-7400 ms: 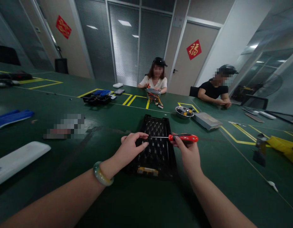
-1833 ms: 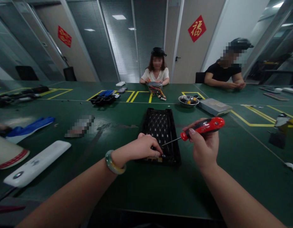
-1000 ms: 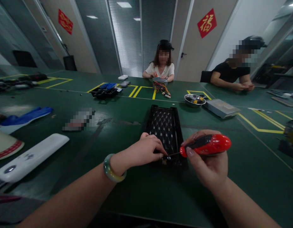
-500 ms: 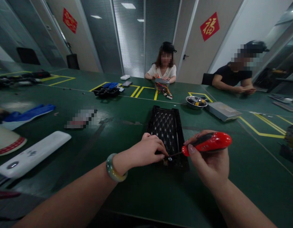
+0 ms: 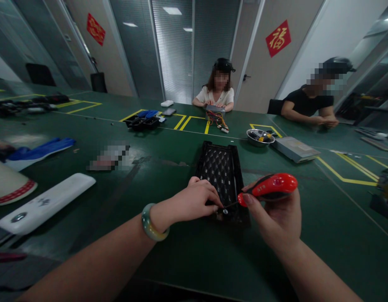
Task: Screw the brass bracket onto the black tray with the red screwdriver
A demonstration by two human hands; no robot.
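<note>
A black perforated panel (image 5: 221, 167) lies flat on the green table (image 5: 187, 260) in front of me. My right hand (image 5: 275, 218) is closed round the red and black handle of a screwdriver (image 5: 269, 187), whose thin shaft slants down left to a small screw (image 5: 225, 211) at the panel's near edge. My left hand (image 5: 195, 200), with a green bangle on the wrist, rests on that near edge, fingertips pinched together right beside the screw and the screwdriver tip.
Two other people sit at the far side. A metal bowl (image 5: 259, 136) and a grey drive (image 5: 293, 148) lie behind the panel on the right. A black tray (image 5: 142, 122), a white cover (image 5: 46, 203) and a blue glove (image 5: 40, 149) lie to the left.
The screwdriver went from held level above the panel to tip down at its near edge. My left hand dropped to that edge. In the last half second little moved.
</note>
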